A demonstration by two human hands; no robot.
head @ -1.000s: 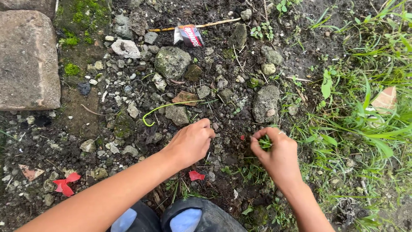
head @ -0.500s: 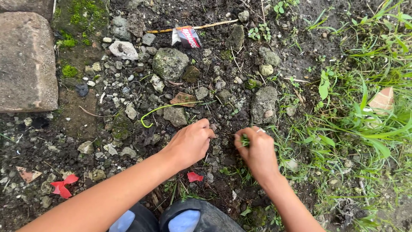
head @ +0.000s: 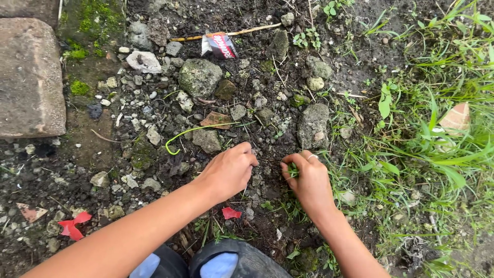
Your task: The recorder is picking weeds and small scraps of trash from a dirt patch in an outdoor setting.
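Observation:
My right hand point(head: 309, 180) is closed around a small tuft of green weeds point(head: 293, 170), low over dark soil in the middle of the view. My left hand point(head: 230, 170) rests knuckles-up on the stony ground just to its left, fingers curled down into the dirt; whether it grips anything is hidden. A thin curved green stem point(head: 193, 131) lies on the stones just beyond my left hand. A ring shows on a finger of my right hand.
A large flat stone slab point(head: 28, 77) sits at the far left. Grey rocks point(head: 199, 76) and gravel cover the middle. Grass point(head: 437, 149) grows thick on the right. A crumpled wrapper point(head: 218, 45) and red scraps point(head: 72, 225) lie about. My dark boot point(head: 242, 260) is at the bottom edge.
My right hand, holding the weeds, moved left toward my left hand, from the grass edge to the bare soil. My left hand stayed in place.

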